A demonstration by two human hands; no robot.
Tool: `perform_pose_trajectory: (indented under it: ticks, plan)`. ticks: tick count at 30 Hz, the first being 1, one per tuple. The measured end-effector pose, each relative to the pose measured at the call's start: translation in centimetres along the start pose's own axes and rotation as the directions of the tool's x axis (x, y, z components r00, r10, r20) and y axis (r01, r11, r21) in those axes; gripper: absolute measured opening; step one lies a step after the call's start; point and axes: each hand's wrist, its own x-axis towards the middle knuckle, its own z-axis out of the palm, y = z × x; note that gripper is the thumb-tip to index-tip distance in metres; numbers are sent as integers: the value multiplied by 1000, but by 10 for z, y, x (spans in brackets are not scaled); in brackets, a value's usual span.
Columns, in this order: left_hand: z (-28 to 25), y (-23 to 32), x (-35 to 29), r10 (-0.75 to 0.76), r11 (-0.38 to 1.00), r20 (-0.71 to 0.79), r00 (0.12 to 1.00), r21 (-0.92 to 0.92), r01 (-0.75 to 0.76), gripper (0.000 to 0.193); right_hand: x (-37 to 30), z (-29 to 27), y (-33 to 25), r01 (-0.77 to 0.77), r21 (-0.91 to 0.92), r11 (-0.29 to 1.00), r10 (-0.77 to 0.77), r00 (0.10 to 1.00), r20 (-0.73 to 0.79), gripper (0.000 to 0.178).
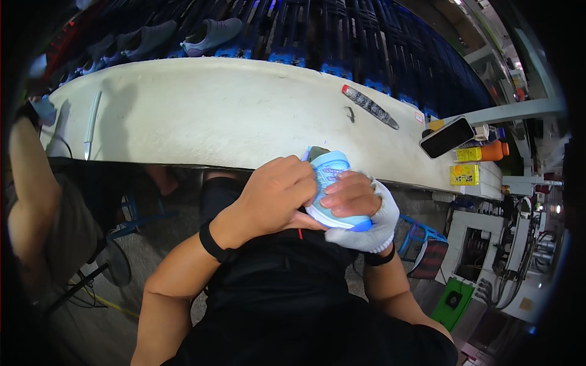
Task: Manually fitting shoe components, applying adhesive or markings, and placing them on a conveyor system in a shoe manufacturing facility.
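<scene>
A light blue sneaker (330,178) with a pale sole and a blue-violet toe edge is held between both hands at the near edge of the workbench. My left hand (274,190), bare with a black wristband, is closed around the shoe's left side, its fingertips hidden behind the shoe. Over the toe end and right side lies my right hand (373,210), in a white glove that leaves the fingers bare; its fingers wrap across the upper. The shoe's dark opening points away from me.
On the white bench (213,104) lie a wrapped-handle tool (371,107), a dark scrap (350,114), a phone (447,137) and a long thin blade-like tool (93,125). Yellow cartons (465,175) and an orange bottle (493,150) stand right. Shoes (212,36) sit on the blue-black rack behind. Another person's arm (33,158) is left.
</scene>
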Motion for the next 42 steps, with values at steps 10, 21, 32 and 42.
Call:
perform_pose_trajectory:
  ticks: [10, 21, 32, 42]
  plan:
    - [-36, -8, -29, -104, 934, 31, 994, 348, 87, 66, -10, 35, 13, 66, 544, 837, 214, 874, -435, 31]
    - [-107, 7, 29, -50, 960, 93, 994, 278, 23, 68, 69, 26, 37, -159, 222, 962, 147, 987, 67, 84]
    - [-95, -25, 39, -362, 932, 103, 926, 71, 357, 72, 82, 65, 63, 44, 631, 774, 268, 880, -391, 35]
    - [-97, 3, 93, -469, 872, 261, 844, 289, 395, 67, 79, 46, 55, -138, 307, 942, 232, 927, -295, 53]
